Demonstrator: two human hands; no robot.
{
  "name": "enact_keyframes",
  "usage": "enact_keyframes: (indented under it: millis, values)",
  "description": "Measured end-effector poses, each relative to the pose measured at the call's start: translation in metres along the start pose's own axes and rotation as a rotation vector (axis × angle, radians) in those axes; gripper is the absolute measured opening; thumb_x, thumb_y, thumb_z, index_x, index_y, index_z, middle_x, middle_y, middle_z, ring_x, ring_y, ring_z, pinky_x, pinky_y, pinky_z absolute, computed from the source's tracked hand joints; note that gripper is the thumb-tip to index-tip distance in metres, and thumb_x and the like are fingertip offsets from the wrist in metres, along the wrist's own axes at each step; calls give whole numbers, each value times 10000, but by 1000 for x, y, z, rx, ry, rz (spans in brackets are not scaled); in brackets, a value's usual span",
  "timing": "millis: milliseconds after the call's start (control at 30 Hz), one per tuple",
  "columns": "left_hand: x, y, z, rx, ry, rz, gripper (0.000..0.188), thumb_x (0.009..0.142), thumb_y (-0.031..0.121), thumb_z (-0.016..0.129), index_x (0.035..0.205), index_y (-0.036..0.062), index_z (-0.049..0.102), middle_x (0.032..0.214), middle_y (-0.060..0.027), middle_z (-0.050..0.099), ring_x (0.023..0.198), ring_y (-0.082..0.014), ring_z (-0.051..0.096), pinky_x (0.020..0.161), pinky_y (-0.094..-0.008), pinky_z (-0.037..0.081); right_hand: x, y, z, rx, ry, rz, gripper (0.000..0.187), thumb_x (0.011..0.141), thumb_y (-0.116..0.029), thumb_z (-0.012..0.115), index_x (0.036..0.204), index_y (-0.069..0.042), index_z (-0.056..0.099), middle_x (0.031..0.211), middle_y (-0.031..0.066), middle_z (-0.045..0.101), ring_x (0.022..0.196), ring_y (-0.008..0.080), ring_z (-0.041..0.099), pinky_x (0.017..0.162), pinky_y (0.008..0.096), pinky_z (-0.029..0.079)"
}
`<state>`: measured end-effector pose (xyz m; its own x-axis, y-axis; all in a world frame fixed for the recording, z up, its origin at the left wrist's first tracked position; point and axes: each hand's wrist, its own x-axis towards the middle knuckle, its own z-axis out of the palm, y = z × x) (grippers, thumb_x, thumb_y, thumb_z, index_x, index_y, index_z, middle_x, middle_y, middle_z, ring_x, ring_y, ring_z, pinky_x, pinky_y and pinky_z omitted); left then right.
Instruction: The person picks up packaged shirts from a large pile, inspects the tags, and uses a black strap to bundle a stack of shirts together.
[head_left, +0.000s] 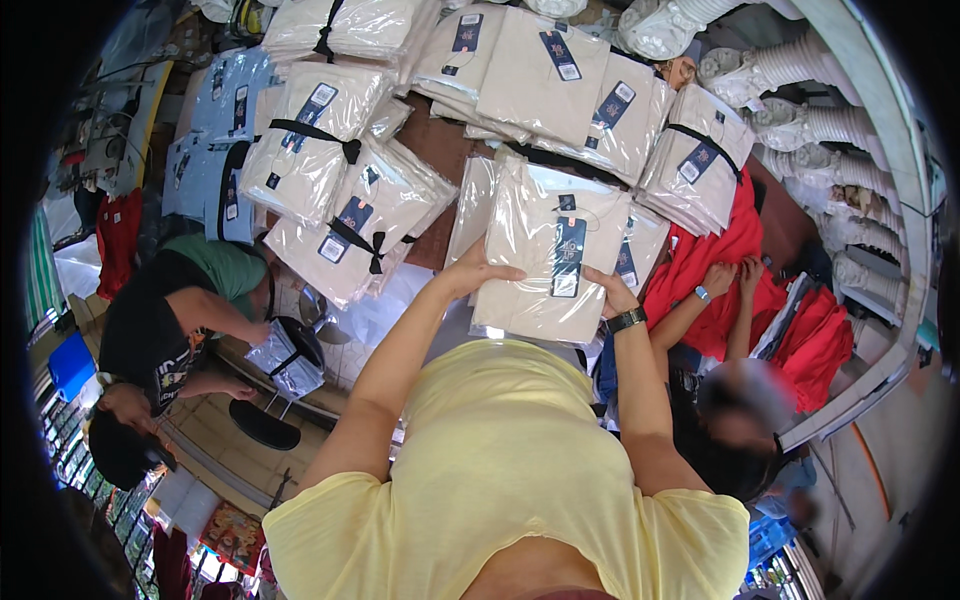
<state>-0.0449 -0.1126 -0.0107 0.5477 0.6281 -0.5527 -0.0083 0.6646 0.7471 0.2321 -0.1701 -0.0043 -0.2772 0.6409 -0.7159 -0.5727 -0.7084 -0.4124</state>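
Tag on the held pack: the beige garment pack (520,235) carries a tall dark blue tag (569,257) with pale lettering and a white barcode patch at its lower end; a small dark tag (567,202) sits above it.
Tags on the other packs: the loose beige stack (540,95) at the top shows similar dark blue labels with white patches, as do the light blue packs (238,90) at the upper left.
Wrapping: clear, glossy plastic encloses the held pack, with folded beige cloth inside.
Tied bundles: black strips bind the left beige bundle (300,185) and the right beige bundle (690,195), both made of several wrapped packs.
Pack's place: in front of the yellow-shirted torso, at the near side of the worktop (432,140), against other beige packs.
Left hand: the left hand (474,272) grips the pack's left edge, thumb lying on the front.
Right hand: the right hand (612,293) clasps the right edge near the tall tag, thumb also on the front; a dark watch (627,320) circles the wrist.
Arms: both reach forward, hands apart with the pack between them.
Right neighbour: a person's hands touch red cloth (705,270).
Left neighbour: a person in dark clothing holds a banded, plastic-wrapped pack (290,362).
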Motion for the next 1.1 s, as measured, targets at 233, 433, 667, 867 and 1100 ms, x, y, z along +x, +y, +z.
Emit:
enact_keyframes:
  millis: [233,433,667,867,1100]
  values:
    - [13,24,12,-103,-46,0,947,637,34,808,1411,28,263,1313,-139,483,1215,-231,470,1010,-335,386,-5,-13,6,-28,15,-90,511,806,7,661,1275,2,457,1158,143,602,963,220,638,808,350,552]
    - [49,55,29,-6,-44,56,874,697,123,792,1390,-21,279,1312,-172,485,1219,-237,476,1022,-336,381,4,-50,-26,-107,109,-213,462,820,-2,642,1253,32,484,1131,123,622,955,211,639,818,333,540]
    - [174,110,57,304,198,406,879,711,153,785,1397,-42,271,1321,-221,469,1187,-253,502,991,-317,406,51,-192,-48,-188,134,-295,368,811,-101,684,1133,47,583,1093,122,636,925,211,644,794,336,536]
    - [220,122,37,201,295,429,757,757,145,745,1386,3,348,1343,-201,459,1128,-265,541,936,-339,441,120,-248,-36,-723,483,-625,662,698,-201,803,1203,77,476,1103,190,623,937,250,641,807,347,521]
    - [180,115,-33,849,1224,278,480,751,142,703,1197,69,540,1190,-183,507,1096,-352,506,915,-392,444,164,-229,-58,-1214,1019,-607,807,662,-297,812,1265,67,418,1202,255,540,1102,340,547,948,400,437]
